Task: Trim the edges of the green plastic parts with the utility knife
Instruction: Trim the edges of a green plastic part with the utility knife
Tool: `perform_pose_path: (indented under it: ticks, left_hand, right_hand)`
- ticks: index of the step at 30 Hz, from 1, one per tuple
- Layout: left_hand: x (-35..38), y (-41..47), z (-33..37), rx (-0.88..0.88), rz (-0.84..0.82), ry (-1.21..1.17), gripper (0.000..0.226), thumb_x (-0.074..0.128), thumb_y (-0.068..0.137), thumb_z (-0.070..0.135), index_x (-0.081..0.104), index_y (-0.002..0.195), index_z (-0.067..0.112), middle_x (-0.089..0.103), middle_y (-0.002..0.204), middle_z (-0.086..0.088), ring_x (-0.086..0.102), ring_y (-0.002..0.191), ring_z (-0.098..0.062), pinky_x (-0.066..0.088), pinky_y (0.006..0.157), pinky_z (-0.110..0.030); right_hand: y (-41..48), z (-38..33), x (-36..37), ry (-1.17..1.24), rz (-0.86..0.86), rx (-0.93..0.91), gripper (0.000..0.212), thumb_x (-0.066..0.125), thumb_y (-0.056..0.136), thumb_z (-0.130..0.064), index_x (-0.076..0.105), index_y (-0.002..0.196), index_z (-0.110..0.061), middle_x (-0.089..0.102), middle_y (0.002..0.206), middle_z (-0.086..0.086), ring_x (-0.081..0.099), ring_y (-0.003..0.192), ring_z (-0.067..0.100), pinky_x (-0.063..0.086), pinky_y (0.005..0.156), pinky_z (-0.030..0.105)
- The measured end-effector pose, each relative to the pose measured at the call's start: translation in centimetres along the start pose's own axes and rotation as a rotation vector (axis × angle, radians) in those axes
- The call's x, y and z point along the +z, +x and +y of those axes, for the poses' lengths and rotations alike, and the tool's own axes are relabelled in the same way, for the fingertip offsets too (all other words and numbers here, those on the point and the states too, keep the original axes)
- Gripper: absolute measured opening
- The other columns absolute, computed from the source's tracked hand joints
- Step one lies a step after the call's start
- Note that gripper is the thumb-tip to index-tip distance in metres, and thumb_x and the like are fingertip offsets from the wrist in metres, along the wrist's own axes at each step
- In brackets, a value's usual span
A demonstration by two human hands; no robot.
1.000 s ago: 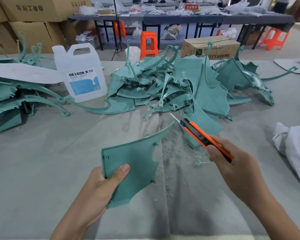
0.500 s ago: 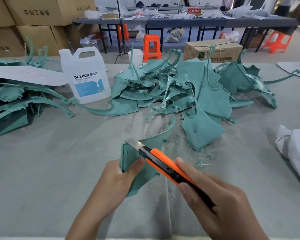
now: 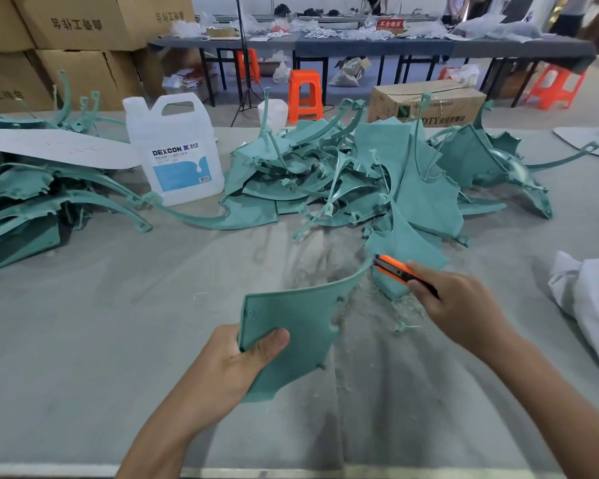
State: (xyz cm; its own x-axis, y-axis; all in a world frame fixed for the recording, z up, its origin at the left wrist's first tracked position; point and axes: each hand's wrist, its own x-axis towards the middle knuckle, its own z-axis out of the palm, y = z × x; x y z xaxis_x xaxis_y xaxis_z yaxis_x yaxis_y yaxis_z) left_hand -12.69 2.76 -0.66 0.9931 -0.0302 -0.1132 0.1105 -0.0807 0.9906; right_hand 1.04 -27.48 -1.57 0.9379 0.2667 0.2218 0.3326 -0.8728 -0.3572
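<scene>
I hold one green part [image 3: 291, 337] above the grey table [image 3: 83, 340], low in the centre of the view. My left hand [image 3: 229, 368] pinches its near-left corner, thumb flat on the front face and fingers hidden behind. Its long axis runs from a blunt end at 6 o'clock to a thin curved tip at 1 o'clock, with the broad face turned toward me.

There is one knife [image 3: 393, 269], orange and black. My right hand [image 3: 464, 312] is curled round the handle. The nose points to 10 o'clock and meets the part's tip; the blade itself is too small to make out.

Pale shavings [image 3: 405, 314] lie on the table just below the knife. There are two heaps of green parts: a main pile [image 3: 360, 181] at 12 o'clock and a side pile [image 3: 25, 209] at 10 o'clock. One white jug [image 3: 173, 150] stands between them. A white cloth [image 3: 595, 299] lies at 3 o'clock. One cardboard box [image 3: 429, 102] sits beyond the main pile.
</scene>
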Motion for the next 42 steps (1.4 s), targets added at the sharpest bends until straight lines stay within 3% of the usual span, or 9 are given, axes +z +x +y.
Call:
perform_pose_path:
  ticks: [3,7,14,21,24,27,34,37,42]
  left_hand:
    - [0.0,0.7,0.2,0.014,0.032,-0.039,0.051,0.071,0.075,0.067,0.076,0.108,0.029,0.077,0.105,-0.009,0.074,0.097,-0.032,0.058,0.082,-0.052]
    - [0.3,2.6,1.0,0.035,0.143,0.01,0.035,0.069,0.086,0.059,0.078,0.099,0.028,0.078,0.092,0.003,0.074,0.082,-0.012,0.057,0.064,-0.026]
    - [1.6,5.3,2.7,0.027,0.178,0.077,0.035,0.065,0.089,0.044,0.07,0.085,0.009,0.059,0.069,0.004,0.053,0.061,-0.013,0.046,0.054,-0.03]
    - [1.6,5.4,3.9,0.096,0.112,0.0,0.039,0.068,0.085,0.054,0.073,0.094,0.016,0.065,0.078,0.002,0.059,0.068,-0.012,0.053,0.06,-0.033]
    - [0.5,5.1,3.7,0.152,0.162,0.008,0.025,0.064,0.084,0.054,0.075,0.1,0.039,0.076,0.088,0.01,0.07,0.075,-0.01,0.056,0.064,-0.026]
    - [-0.7,4.7,3.4,0.15,0.126,-0.037,0.028,0.065,0.084,0.054,0.074,0.107,0.043,0.078,0.103,0.004,0.074,0.091,-0.016,0.062,0.075,-0.034]
    - [-1.0,5.0,3.7,0.161,0.174,-0.013,0.02,0.067,0.087,0.049,0.078,0.098,0.036,0.077,0.102,0.012,0.073,0.092,-0.006,0.054,0.068,-0.017]
    - [-0.7,5.0,3.0,0.163,0.175,0.009,0.022,0.065,0.088,0.047,0.075,0.099,0.032,0.077,0.101,0.014,0.072,0.093,-0.003,0.056,0.069,-0.02]
    - [0.0,5.0,1.9,0.109,0.218,0.131,0.023,0.064,0.094,0.042,0.073,0.084,0.024,0.07,0.076,0.014,0.062,0.069,-0.003,0.048,0.063,-0.023]
  right_hand:
    - [1.1,1.3,-0.3,-0.005,0.053,0.038,0.036,0.057,0.1,-0.026,0.064,0.135,-0.023,0.07,0.077,0.009,0.063,0.069,0.034,0.045,0.058,0.039]
    - [-0.4,-1.2,-1.5,0.229,0.308,-0.009,0.037,0.057,0.099,-0.034,0.061,0.135,-0.032,0.063,0.063,0.001,0.055,0.053,0.013,0.044,0.051,0.029]
    - [-4.2,-8.7,-4.3,0.38,0.314,-0.292,0.043,0.056,0.097,-0.037,0.06,0.139,-0.029,0.065,0.087,-0.021,0.057,0.069,-0.002,0.037,0.059,0.006]
    - [-4.2,-8.1,-4.6,0.369,0.33,-0.307,0.042,0.059,0.096,-0.039,0.06,0.138,-0.033,0.065,0.082,-0.009,0.056,0.066,0.004,0.038,0.057,0.009]
    - [-1.7,-5.0,-5.2,0.157,0.374,-0.13,0.036,0.061,0.099,-0.031,0.065,0.134,-0.028,0.06,0.067,-0.002,0.053,0.055,0.015,0.037,0.054,0.027]
    - [0.0,-1.7,-5.5,0.039,0.236,0.044,0.039,0.059,0.098,-0.03,0.064,0.137,-0.025,0.07,0.076,0.011,0.062,0.069,0.035,0.034,0.059,0.036]
    - [-2.5,-1.7,-4.6,0.287,0.237,0.082,0.043,0.048,0.095,-0.063,0.045,0.137,-0.053,0.075,0.104,-0.006,0.066,0.083,0.027,0.05,0.073,0.037]
    - [-4.3,-3.1,-4.7,0.351,0.227,0.052,0.031,0.043,0.089,-0.066,0.056,0.117,-0.062,0.07,0.083,-0.012,0.062,0.063,0.015,0.048,0.06,0.035]
    - [-7.0,-6.8,-4.2,0.568,0.211,0.015,0.034,0.052,0.089,-0.058,0.062,0.114,-0.037,0.067,0.073,-0.006,0.06,0.047,0.009,0.044,0.046,0.016]
